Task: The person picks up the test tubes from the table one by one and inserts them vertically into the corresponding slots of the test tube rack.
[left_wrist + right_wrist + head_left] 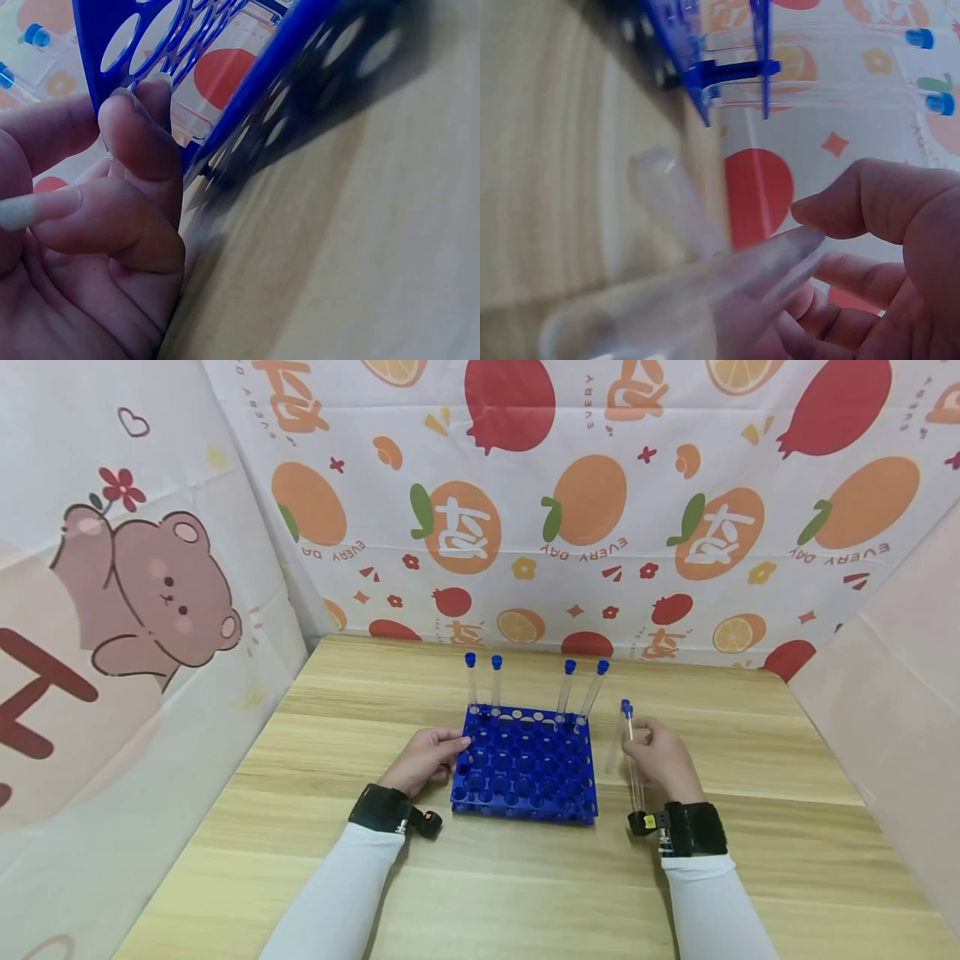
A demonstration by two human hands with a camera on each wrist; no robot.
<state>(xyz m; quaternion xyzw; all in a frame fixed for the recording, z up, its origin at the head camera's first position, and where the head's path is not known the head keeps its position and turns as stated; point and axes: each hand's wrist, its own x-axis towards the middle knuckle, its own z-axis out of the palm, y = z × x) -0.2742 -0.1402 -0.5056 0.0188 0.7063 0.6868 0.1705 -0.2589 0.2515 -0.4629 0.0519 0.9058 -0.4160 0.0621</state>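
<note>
A blue test tube rack point(525, 768) with rows of round holes stands on the table. My left hand point(427, 758) pinches its left side between thumb and fingers; in the left wrist view the fingertips point(139, 127) are at the rack's side panel point(116, 45). To the right of the rack, my right hand point(660, 756) holds a clear test tube point(636, 777) with a blue cap between thumb and fingers. That tube point(682, 307) looms large and blurred in the right wrist view. A second capped tube point(615, 747) lies on the table just left of it.
Several blue-capped tubes stand in the rack's far row, two at the left point(496, 685) and two at the right point(596, 689), leaning slightly. The wooden table point(525, 893) ends at a fruit-print cloth point(525, 527) behind, with a bear-print cloth point(150, 593) on the left.
</note>
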